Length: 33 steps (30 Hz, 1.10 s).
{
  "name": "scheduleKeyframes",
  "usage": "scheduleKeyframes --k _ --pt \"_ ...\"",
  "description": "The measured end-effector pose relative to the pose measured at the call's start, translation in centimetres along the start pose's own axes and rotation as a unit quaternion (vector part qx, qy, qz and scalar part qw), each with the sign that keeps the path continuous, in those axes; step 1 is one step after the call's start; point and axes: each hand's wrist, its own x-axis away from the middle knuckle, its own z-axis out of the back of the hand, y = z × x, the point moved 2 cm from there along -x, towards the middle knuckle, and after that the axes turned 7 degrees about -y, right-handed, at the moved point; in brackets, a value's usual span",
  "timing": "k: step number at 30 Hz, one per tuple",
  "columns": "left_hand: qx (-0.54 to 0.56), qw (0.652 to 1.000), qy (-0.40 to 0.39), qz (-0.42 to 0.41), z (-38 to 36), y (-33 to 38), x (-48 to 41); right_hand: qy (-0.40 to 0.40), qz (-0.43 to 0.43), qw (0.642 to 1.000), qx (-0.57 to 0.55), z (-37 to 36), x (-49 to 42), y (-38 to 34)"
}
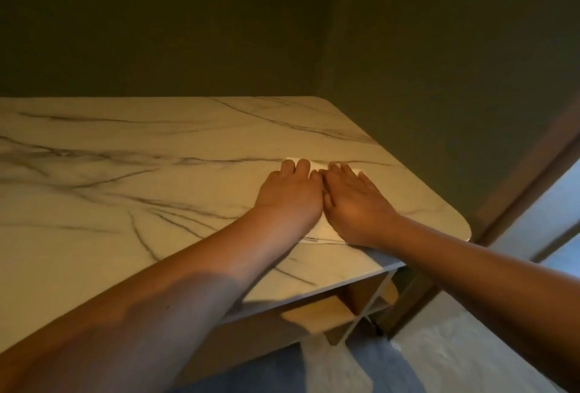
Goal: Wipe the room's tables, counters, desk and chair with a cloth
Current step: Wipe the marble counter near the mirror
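A white cloth (323, 231) lies flat on the marble-patterned table top (125, 172), near its right end. Both hands press on it side by side with the fingers pointing away from me. My left hand (288, 191) covers the cloth's left part. My right hand (354, 201) lies on its right part with straight fingers. Only the cloth's far edge and a strip between and below the wrists show; the rest is hidden under the hands.
The table stands against a dark olive wall (219, 31), in a corner. Its rounded right corner (461, 223) is close to a brown door frame (527, 198). Below the top is a shelf with a white cross brace (367, 311). Pale floor lies to the right.
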Motion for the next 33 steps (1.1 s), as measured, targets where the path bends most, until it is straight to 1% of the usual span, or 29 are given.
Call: scheduleKeyframes --k 3,7,15,17,20,24,29,33 --pt "0.007 1.0 0.02 0.001 -0.4 -2.8 3.2 -0.008 0.026 0.999 0.017 -0.7 0.6 -3.7" --pt "-0.025 0.999 0.04 0.017 -0.6 -7.7 7.2 -0.017 0.077 0.997 0.013 -1.5 -0.2 -9.4" --pt "-0.056 0.989 0.041 0.128 -0.6 -18.3 13.5 -0.03 0.224 0.974 -0.017 -2.9 -5.4 -20.4" --pt "-0.048 0.986 0.028 0.154 -0.4 -20.3 12.9 -0.029 0.245 0.969 -0.02 -2.8 -7.7 -21.9" --pt "-0.061 0.982 0.011 0.177 -0.2 -22.7 10.6 -0.032 0.255 0.966 -0.015 -2.6 -11.5 -22.9" --pt "-0.047 0.982 0.016 0.185 -0.5 -25.9 7.0 -0.032 0.259 0.965 -0.004 -2.3 -16.7 -23.3" --pt "-0.015 0.981 0.022 0.19 -1.1 -30.4 1.5 -0.015 0.251 0.968 0.005 -1.6 -23.1 -23.5" --pt "-0.014 0.982 0.018 0.189 -1.4 -33.1 -2.2 -0.026 0.236 0.971 0.008 -1.1 -27.3 -23.5"
